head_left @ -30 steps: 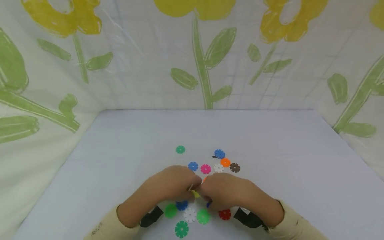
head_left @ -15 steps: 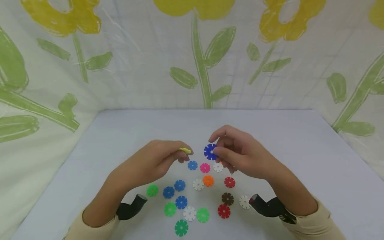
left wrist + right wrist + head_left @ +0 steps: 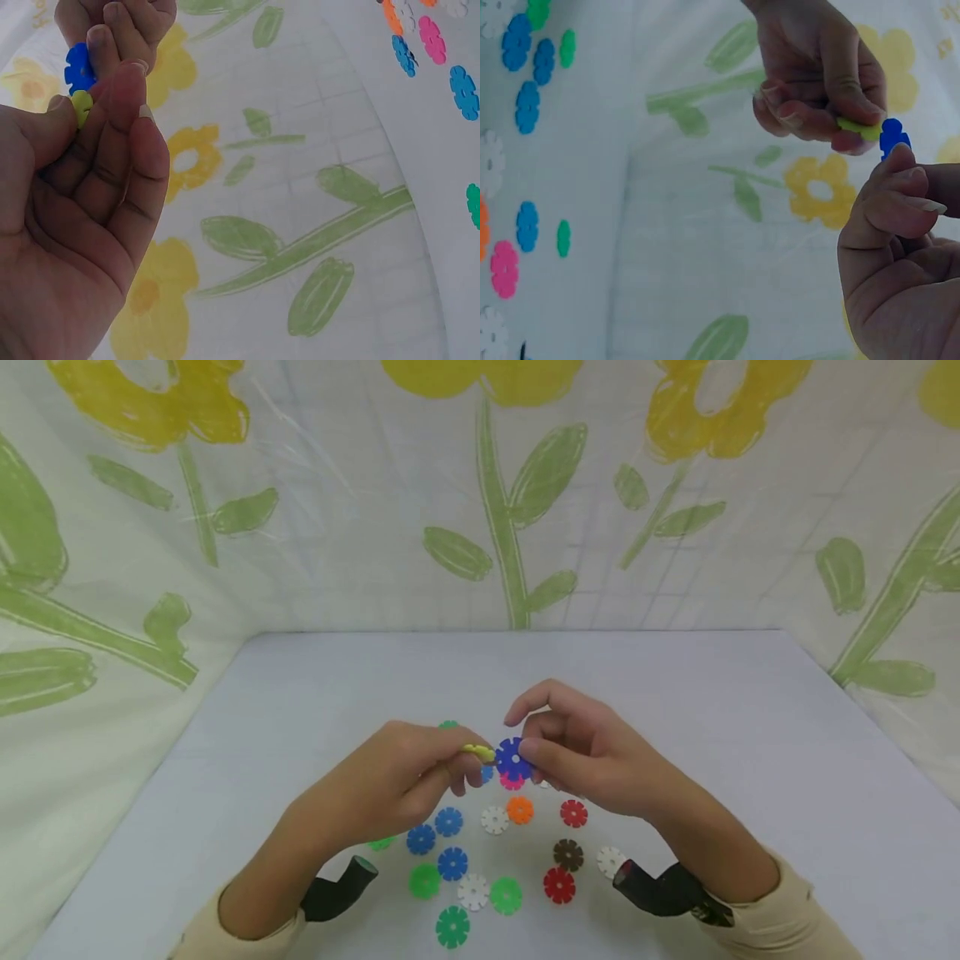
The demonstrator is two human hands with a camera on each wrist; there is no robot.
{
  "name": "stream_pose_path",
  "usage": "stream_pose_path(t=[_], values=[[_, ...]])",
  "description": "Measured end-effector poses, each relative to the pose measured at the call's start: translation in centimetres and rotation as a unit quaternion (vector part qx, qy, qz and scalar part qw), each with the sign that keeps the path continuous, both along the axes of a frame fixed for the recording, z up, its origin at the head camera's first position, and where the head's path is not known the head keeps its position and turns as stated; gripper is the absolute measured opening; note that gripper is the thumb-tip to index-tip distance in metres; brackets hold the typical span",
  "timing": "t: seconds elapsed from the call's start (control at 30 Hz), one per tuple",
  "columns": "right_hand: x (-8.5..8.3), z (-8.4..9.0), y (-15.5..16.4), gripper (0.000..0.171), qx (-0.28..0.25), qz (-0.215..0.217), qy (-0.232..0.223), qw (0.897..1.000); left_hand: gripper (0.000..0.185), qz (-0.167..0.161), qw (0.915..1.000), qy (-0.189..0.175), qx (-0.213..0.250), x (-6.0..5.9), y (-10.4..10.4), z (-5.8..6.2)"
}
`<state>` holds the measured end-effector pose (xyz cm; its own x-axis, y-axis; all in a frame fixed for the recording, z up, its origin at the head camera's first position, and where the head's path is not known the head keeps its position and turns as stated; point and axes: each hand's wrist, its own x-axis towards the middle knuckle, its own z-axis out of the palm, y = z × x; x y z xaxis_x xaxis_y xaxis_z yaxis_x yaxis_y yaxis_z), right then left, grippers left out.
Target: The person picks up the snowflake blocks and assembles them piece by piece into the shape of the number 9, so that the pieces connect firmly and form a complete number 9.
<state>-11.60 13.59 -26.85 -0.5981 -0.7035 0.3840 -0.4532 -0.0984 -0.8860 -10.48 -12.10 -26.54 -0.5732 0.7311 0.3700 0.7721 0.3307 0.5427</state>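
Left hand (image 3: pixel 405 777) pinching yellow disc (image 3: pixel 477 750), right hand (image 3: pixel 581 752) pinching blue disc (image 3: pixel 513 758) with curled fingers (image 3: pixel 542 750). Both discs raised above bench (image 3: pixel 712 710), edges meeting (loose discs (image 3: pixel 495 820) scattered beneath).

Both hands are now lifted off the table, and the gap between them closes: the left hand (image 3: pixel 405 777) brings its yellow disc (image 3: pixel 478 750) up against the blue disc (image 3: pixel 513 758) pinched by the right hand (image 3: pixel 581 752), edges touching.

Pale table (image 3: pixel 705 727) strewn with flat coloured notched discs (image 3: pixel 453 927).
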Motion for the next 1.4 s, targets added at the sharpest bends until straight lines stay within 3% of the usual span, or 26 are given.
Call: stream_pose_path(t=[0.27, 0.4, 0.63, 0.77, 1.07, 1.4], values=[[0.2, -0.1, -0.1, 0.018, -0.013, -0.020, 0.005, 1.000, 0.018, -0.015, 0.9993, 0.023, 0.026, 0.0, 0.1, -0.3], [0.4, -0.1, -0.3, 0.017, -0.023, -0.032, 0.009, 0.999, 0.020, -0.007, 0.9983, 0.044, 0.036, 0.0, 0.3, -0.6], [0.8, -0.3, -0.9, 0.016, -0.056, -0.061, 0.038, 0.996, 0.021, 0.027, 0.9859, 0.155, 0.057, 0.0, 1.1, -1.3], [0.9, -0.4, -1.1, 0.016, -0.075, -0.069, 0.044, 0.994, 0.023, 0.036, 0.9786, 0.191, 0.067, 0.0, 1.4, -1.5], [1.2, -0.6, -1.3, 0.008, -0.079, -0.096, 0.042, 0.991, 0.024, 0.057, 0.9730, 0.216, 0.056, 0.5, 1.6, -1.4], [1.5, -0.7, -1.6, 0.008, -0.093, -0.103, 0.037, 0.990, 0.021, 0.069, 0.9739, 0.210, 0.051, 0.7, 1.8, -1.6]])
